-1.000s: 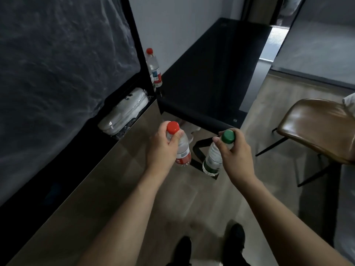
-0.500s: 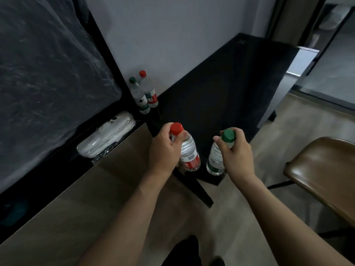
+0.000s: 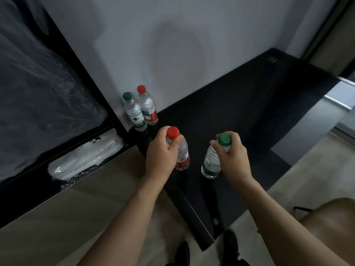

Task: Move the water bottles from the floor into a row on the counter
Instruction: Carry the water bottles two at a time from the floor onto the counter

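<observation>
Head view: our left hand (image 3: 161,156) grips a red-capped bottle (image 3: 182,154), our right hand (image 3: 233,156) a green-capped bottle (image 3: 212,164), over the black counter (image 3: 249,116). Two more bottles (image 3: 140,110) stand far left by the wall.

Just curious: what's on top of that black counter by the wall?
On the black counter, two bottles stand by the wall: the green-capped bottle and red-capped bottle. Whether the two held bottles touch it cannot be seen.
</observation>
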{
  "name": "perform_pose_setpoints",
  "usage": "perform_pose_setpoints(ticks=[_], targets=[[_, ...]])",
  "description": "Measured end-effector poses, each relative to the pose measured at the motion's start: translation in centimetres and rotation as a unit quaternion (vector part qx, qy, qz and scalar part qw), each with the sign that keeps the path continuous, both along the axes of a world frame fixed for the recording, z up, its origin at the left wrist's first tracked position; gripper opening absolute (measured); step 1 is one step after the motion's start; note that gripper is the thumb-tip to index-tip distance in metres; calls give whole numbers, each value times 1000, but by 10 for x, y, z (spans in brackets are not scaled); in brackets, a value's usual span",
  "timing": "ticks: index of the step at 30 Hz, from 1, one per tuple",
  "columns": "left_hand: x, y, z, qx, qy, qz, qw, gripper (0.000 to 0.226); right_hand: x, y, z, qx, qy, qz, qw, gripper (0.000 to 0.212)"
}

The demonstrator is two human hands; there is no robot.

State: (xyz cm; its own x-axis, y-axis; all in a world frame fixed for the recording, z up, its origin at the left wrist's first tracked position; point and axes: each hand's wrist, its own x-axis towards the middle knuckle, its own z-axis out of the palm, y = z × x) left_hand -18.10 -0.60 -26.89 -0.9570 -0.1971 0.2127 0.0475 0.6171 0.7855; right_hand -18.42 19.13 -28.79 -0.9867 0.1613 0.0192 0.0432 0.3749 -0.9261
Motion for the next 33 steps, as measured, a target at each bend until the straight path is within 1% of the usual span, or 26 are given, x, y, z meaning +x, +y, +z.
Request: perform_pose_setpoints(ticks=[7,10,15,19,24,28,33], targets=[[-80,40,-13,19,-8,110,994,12,-122,28,-9,-10,-17,102,995,30],[-111,49,-15,13,-11,133,991,9,-167,34,-9,-16,-24,137,990,33],[-163,55,-16,16,-18,182,983,10,-235,30,-16,-14,-27,187,982,34],[-195,54,-23,6,-22,196,980,15,-279,18,-25,-6,-18,219,975,32],[-232,40,-32,-10,-13,219,976,17,-323,-8,-32,-2,1,270,963,23],[-261,29,-40,-33,-1,245,969,16,-351,-27,-34,0,17,292,956,23],[-286,20,-48,-31,-3,275,961,22,-373,-45,-38,29,43,314,948,25]])
